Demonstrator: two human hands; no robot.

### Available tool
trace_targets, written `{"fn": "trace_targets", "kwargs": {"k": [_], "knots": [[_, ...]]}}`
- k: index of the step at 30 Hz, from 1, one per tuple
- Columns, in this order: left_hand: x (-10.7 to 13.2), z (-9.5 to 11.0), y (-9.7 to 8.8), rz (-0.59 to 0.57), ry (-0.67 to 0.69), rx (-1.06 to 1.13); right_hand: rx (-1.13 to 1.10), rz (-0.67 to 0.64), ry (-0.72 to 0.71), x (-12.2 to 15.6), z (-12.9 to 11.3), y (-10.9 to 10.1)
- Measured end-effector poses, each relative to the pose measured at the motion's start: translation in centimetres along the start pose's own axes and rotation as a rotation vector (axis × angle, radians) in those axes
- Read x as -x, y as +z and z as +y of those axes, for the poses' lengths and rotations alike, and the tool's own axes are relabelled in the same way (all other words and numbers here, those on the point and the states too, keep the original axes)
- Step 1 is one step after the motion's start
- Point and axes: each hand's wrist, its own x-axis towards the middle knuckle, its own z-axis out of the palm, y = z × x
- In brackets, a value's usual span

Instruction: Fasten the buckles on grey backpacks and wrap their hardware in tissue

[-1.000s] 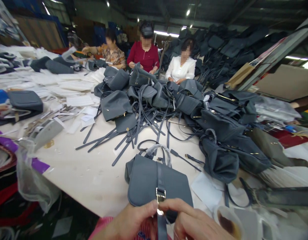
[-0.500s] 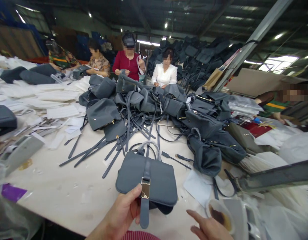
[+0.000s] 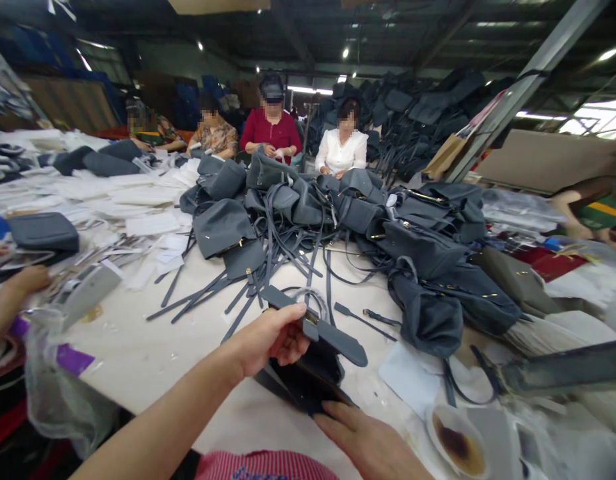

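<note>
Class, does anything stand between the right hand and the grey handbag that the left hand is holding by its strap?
Nothing visible does: the right hand lies open, its fingertips right at the lower edge of the grey handbag.

Two hands [image 3: 273, 340], four seated co-workers [image 3: 271, 127]

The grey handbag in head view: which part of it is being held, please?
The left hand grips the handbag's strap beside the gold buckle; whether the right hand holds its lower edge cannot be told.

Handbag pile [image 3: 288, 213] ahead, paper stacks [image 3: 103, 193] left
</note>
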Motion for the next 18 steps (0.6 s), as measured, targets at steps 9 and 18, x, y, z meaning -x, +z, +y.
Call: {"fn": "trace_targets", "kwargs": {"k": [9, 18], "knots": [[-2.5, -0.5, -1.9, 0.202, 0.472, -0.283, -0.343, -0.083, 0.268, -9.6, 1.3, -0.9], [0.0, -10.9, -3.6, 0.453, 0.219, -0.234, -0.791, -0.246, 0.376, -12.4, 6.8, -5.3]]}}
